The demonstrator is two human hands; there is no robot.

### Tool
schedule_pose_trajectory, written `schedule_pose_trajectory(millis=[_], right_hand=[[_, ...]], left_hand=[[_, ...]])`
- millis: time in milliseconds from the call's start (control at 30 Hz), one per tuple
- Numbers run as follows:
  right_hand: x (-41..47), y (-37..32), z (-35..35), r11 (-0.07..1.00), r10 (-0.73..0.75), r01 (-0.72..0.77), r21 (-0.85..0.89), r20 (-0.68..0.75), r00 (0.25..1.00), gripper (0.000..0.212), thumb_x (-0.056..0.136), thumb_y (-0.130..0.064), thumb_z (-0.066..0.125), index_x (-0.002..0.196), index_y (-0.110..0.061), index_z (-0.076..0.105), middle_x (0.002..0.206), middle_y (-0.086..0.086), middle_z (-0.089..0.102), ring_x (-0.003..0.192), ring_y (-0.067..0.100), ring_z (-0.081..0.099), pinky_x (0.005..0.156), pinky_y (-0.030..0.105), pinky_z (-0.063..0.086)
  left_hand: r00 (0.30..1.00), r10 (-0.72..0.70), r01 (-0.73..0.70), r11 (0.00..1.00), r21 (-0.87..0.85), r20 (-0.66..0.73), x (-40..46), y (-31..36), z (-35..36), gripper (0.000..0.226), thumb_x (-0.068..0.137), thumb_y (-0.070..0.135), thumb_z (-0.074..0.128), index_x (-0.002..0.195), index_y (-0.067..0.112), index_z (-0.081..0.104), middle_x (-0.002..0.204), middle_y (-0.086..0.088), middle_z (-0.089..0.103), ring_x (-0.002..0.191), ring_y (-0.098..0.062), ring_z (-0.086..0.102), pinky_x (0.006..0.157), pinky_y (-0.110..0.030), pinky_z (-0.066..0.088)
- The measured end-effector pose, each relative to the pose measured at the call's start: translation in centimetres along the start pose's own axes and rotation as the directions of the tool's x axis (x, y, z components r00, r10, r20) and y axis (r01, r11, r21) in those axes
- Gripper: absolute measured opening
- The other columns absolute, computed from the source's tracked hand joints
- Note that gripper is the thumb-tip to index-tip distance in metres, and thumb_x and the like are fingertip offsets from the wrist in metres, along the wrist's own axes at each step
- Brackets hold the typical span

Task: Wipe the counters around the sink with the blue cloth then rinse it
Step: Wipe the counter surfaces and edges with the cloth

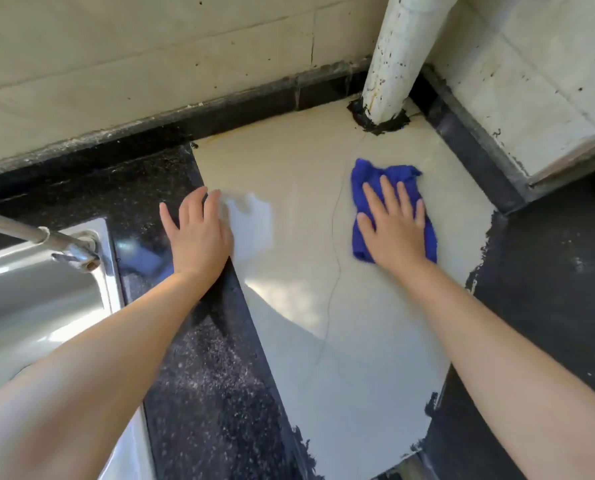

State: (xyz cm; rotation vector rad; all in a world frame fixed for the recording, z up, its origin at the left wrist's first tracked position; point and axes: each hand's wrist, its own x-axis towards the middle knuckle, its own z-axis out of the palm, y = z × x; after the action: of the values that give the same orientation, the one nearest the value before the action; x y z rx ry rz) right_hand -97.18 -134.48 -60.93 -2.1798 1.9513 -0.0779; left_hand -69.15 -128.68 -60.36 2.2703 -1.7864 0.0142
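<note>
On counter [289,161]: two hands, one cloth [393,174]

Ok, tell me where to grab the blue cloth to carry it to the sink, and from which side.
Grip the blue cloth at its bunched far-left corner, coming from above. The right hand lies flat across its middle, so that raised, crumpled fold past the fingertips is probably the easiest part to pinch; the rest lies flat on the pale counter.
</note>
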Motion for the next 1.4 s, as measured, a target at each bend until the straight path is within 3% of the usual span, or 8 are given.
schedule_pose_trajectory(millis=[267,467,700,867,1067,1200,1300,1400], right_hand=[[-15.3,3.2,0.4,0.576,-0.793,0.817,-0.032,0.222,0.567,0.054,0.087,-0.048,0.042,0.139,-0.036,0.036,0.150,-0.009,0.029,0.139,0.018,0.025,0.112,0.045,0.013],[2.1,13.1,-2.8,0.971,-0.214,0.216,-0.104,0.030,0.976,0.063,0.091,-0.057,0.011,0.148,-0.031,0.016,0.157,-0.001,0.017,0.144,0.021,0.014,0.114,0.049,0.017],[-5.2,7.9,-0.8,0.998,-0.042,0.042,-0.052,-0.009,0.999,0.055,0.097,-0.044,0.022,0.149,-0.025,0.020,0.158,0.002,0.013,0.145,0.024,0.007,0.117,0.044,0.004],[-21.4,0.7,1.9,0.897,-0.429,0.434,-0.088,0.069,0.901,0.057,0.092,-0.044,0.035,0.145,-0.026,0.029,0.154,0.003,0.025,0.142,0.028,0.020,0.111,0.052,0.017],[-18.1,2.7,1.3,0.557,-0.811,0.831,0.003,0.219,0.543,0.052,0.092,-0.044,0.037,0.142,-0.034,0.031,0.153,-0.009,0.025,0.142,0.019,0.017,0.114,0.047,0.009],[-8.1,8.4,-0.5,0.960,-0.270,0.268,-0.081,-0.019,0.963,0.054,0.096,-0.043,0.028,0.147,-0.026,0.022,0.154,0.005,0.024,0.142,0.030,0.021,0.112,0.055,0.020],[-8.0,6.2,-0.3,0.981,0.193,-0.194,-0.027,-0.020,0.981,0.054,0.098,-0.044,0.023,0.149,-0.028,0.014,0.159,0.000,0.007,0.146,0.024,0.004,0.117,0.048,0.004],[-15.4,0.5,1.6,0.997,-0.026,0.024,-0.074,-0.033,0.999,0.060,0.092,-0.047,0.023,0.146,-0.023,0.028,0.155,0.007,0.023,0.142,0.031,0.019,0.113,0.050,0.010]], left_hand=[[0.993,0.109,-0.100,0.979,-0.178,0.042,-4.9,5.8,0.1,0.048,0.081,0.022,0.032,0.122,0.010,0.051,0.130,-0.011,0.051,0.123,-0.020,0.037,0.107,-0.062,0.012],[0.988,0.152,-0.141,0.969,-0.205,0.037,-5.4,6.0,0.8,0.037,0.082,0.015,0.039,0.117,0.010,0.050,0.129,-0.013,0.050,0.124,-0.020,0.032,0.108,-0.062,0.011],[0.983,0.173,-0.160,0.971,-0.181,0.061,-5.4,6.1,0.8,0.040,0.084,0.017,0.036,0.119,0.006,0.050,0.131,-0.014,0.048,0.126,-0.026,0.037,0.110,-0.058,0.006],[0.984,0.172,-0.162,0.971,-0.176,0.042,-5.5,6.3,0.6,0.043,0.085,0.021,0.033,0.121,0.007,0.052,0.130,-0.013,0.050,0.124,-0.027,0.043,0.110,-0.058,0.006],[0.980,0.199,-0.193,0.957,-0.215,0.009,-6.0,5.6,-0.2,0.045,0.089,0.026,0.030,0.122,0.006,0.053,0.130,-0.013,0.051,0.123,-0.028,0.044,0.110,-0.058,0.007],[0.985,0.171,-0.161,0.966,-0.201,0.035,-7.4,3.4,-0.8,0.052,0.086,0.030,0.024,0.125,0.008,0.051,0.133,-0.011,0.049,0.125,-0.029,0.042,0.111,-0.056,0.005],[0.983,0.179,-0.166,0.958,-0.234,0.034,-8.4,1.6,-0.9,0.046,0.089,0.027,0.030,0.125,0.007,0.051,0.133,-0.012,0.049,0.125,-0.030,0.042,0.111,-0.057,0.005],[0.986,0.168,-0.163,0.955,-0.249,-0.001,-8.4,0.6,-0.8,0.033,0.092,0.018,0.044,0.122,0.007,0.053,0.131,-0.012,0.051,0.124,-0.029,0.043,0.110,-0.059,0.008]])
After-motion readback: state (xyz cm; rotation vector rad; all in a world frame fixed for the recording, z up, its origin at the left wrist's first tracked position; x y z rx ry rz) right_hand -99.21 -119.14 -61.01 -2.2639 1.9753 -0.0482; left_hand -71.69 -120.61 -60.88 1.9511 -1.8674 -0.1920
